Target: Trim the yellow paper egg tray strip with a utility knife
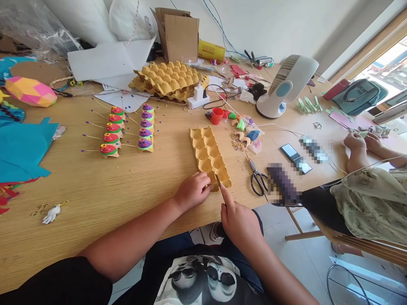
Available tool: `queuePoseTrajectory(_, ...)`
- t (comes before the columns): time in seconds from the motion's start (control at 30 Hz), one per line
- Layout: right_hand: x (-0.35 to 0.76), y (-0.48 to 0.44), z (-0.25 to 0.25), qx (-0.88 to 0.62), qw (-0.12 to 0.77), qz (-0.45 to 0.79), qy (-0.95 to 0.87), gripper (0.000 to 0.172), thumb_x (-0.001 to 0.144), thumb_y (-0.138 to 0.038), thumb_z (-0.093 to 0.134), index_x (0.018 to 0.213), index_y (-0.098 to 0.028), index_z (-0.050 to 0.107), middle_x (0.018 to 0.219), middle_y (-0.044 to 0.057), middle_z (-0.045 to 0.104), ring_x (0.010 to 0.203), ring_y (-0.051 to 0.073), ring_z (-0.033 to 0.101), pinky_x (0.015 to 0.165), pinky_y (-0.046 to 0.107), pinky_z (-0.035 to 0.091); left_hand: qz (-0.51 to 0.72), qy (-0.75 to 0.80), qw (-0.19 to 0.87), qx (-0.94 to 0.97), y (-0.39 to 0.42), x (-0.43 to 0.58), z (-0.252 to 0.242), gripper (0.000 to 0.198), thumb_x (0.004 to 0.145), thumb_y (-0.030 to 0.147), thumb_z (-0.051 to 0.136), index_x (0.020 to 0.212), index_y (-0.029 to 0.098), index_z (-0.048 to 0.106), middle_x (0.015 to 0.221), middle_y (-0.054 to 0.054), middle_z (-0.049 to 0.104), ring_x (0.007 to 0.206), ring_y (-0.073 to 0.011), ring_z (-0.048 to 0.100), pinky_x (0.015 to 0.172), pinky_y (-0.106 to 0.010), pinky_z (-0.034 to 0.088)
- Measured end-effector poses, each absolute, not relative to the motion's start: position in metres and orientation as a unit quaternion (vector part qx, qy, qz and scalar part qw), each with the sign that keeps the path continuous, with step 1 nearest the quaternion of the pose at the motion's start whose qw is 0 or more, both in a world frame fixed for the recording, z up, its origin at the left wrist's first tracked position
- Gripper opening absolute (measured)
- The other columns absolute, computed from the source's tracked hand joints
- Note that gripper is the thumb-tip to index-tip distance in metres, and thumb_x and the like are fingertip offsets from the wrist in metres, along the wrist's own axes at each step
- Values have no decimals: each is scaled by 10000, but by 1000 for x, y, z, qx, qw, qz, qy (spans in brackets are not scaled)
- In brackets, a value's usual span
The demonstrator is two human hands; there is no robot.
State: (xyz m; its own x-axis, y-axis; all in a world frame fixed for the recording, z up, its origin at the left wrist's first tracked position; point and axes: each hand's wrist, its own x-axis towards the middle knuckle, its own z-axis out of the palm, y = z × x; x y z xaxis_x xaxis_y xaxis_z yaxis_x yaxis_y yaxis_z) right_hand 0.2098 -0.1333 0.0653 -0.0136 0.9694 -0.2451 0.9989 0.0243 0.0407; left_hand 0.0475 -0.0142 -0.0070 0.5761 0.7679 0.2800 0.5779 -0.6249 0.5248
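Right hand: your right hand [241, 220] is closed around a slim, dark-tipped pointed tool [218, 182], index finger laid along it; most of the handle is hidden, so its exact kind cannot be told.
Left hand: your left hand [194, 190] has its fingers bent over the near left corner of the strip; whether the thumb pinches from beneath, you cannot tell.
Tool tip: over the strip's near end, close to its lengthwise middle ridge; contact is uncertain.
Yellow moulded-pulp egg-carton strip [208, 153]: flat on the pale wooden table [143, 178] before you, hollows up, two columns wide, its far end leaning leftward.
Weight and surface: likely very light and dry, with a matte grip; expect it to skid under a sideways push rather than slip from your fingers.
Stiffness: probably firm along the ridges, weaker in the thin walls, which may crush or tear.
Best hold: the outer rim or a ridge, fingers clear of the tip's line.
Black-handled metal scissors [258, 178]: to the strip's right, apart from it.
Yellow pulp egg trays [171, 78]: beyond the strip, stacked, apparently of the same material.
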Motion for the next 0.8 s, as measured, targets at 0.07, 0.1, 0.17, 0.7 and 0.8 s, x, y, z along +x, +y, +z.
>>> queuePoseTrajectory(0.07,209,-134,65,694,105,-71,709,583,1022,-241,422,1593,-209,304,820,23,763,668,175,715,509,255,386,250,389,195,865,-15,48,-7,179,935,242,597,763,200,574,822,-30,595,819,-195,570,719,-327,441)
queuePoseTrajectory(0.1,210,-136,65,692,107,-68,710,594,1018,-234,430,1596,-204,297,828,26,762,666,176,714,509,256,385,252,388,200,864,-15,48,-7,172,933,241,601,767,200,577,825,-29,598,823,-195,573,725,-327,444)
queuePoseTrajectory(0.17,213,-140,66,690,109,-68,712,600,1016,-224,433,1598,-204,292,834,26,762,660,172,711,504,256,375,253,387,208,862,-15,48,-7,159,929,234,605,775,201,585,832,-27,604,829,-194,578,733,-328,447)
queuePoseTrajectory(0.7,209,-133,68,693,112,-63,709,578,1016,-242,438,1584,-222,336,807,19,757,669,177,722,505,255,384,254,386,202,863,-15,48,-7,185,942,231,578,759,203,572,818,-30,590,809,-191,561,719,-333,442)
queuePoseTrajectory(0.8,208,-135,68,690,127,-55,710,598,1006,-230,446,1591,-218,321,816,26,755,673,177,723,508,248,398,254,386,202,863,-15,48,-6,189,944,238,576,758,202,574,821,-34,594,813,-192,563,716,-334,446)
